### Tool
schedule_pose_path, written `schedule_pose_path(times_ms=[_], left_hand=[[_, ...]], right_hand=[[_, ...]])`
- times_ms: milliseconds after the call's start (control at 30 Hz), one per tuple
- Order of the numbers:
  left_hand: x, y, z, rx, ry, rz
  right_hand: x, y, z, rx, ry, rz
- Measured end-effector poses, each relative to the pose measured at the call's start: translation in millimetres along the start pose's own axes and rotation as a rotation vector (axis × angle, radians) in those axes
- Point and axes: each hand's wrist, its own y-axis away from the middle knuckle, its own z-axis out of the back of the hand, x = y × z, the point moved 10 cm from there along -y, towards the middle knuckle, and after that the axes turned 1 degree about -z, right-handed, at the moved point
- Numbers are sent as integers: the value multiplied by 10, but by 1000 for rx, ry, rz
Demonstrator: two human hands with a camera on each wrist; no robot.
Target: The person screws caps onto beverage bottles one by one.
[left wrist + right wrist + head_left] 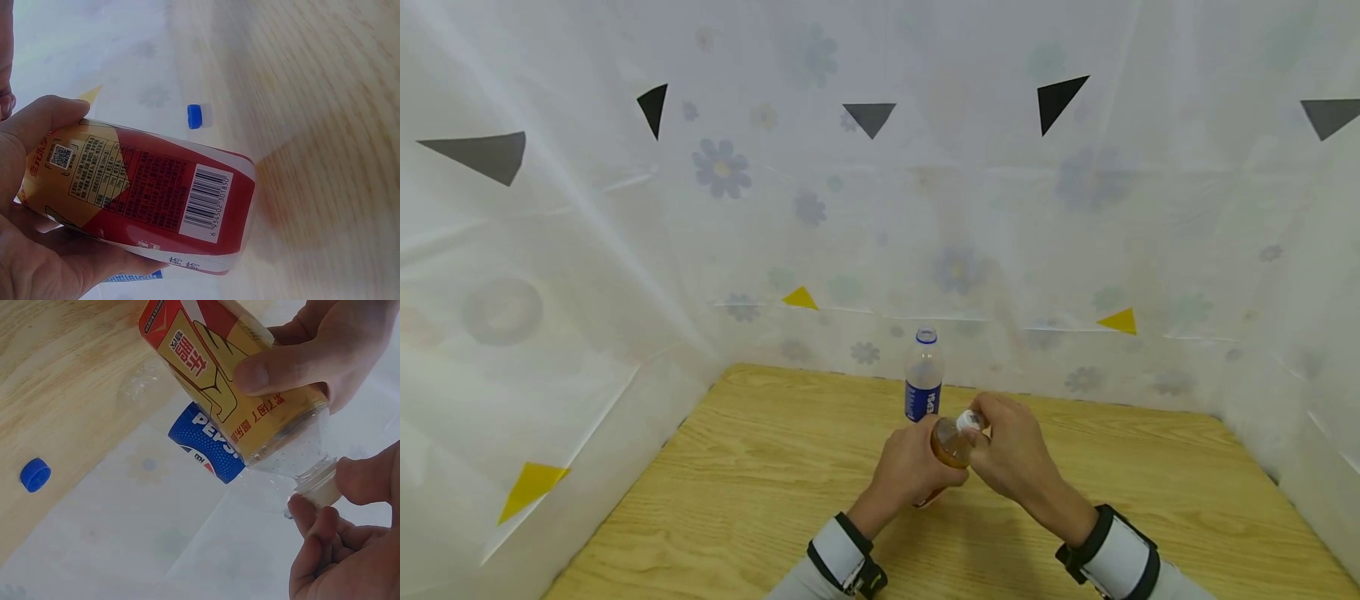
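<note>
My left hand (904, 465) grips the body of a drink bottle (150, 187) with a red and yellow label. Its clear neck leans toward my right hand (1017, 454). At the bottle's mouth, the thumb and fingers of that right hand pinch a white cap (320, 486). Brownish liquid shows through the shoulder in the head view. Just behind the hands stands an uncapped Pepsi bottle (922, 392), upright, with a blue label; its lower part is hidden by my left hand. A blue cap (35, 475) lies on the table.
The wood-grained table (760, 483) carries everything. White flower-patterned sheeting (880, 233) rises along its back and sides, with black and yellow triangles on it. Both wrists wear black straps (1086, 542) over pale sleeves.
</note>
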Motion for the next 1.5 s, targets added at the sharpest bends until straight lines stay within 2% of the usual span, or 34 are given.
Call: schedule_pose_path(times_ms=[233, 800, 1033, 1267, 1367, 1500], left_hand=[[-2, 8, 1, -7, -6, -10], [15, 18, 12, -1, -8, -3], [10, 21, 10, 4, 5, 1], [33, 21, 13, -3, 8, 14], [22, 20, 21, -8, 9, 6], [10, 13, 27, -13, 5, -2]], right_hand=[[0, -24, 30, -19, -2, 37], [-2, -23, 7, 17, 3, 18], [5, -1, -36, 80, 37, -18], [-27, 50, -83, 206, 116, -101], [6, 71, -60, 225, 111, -96], [69, 69, -32, 210, 81, -54]])
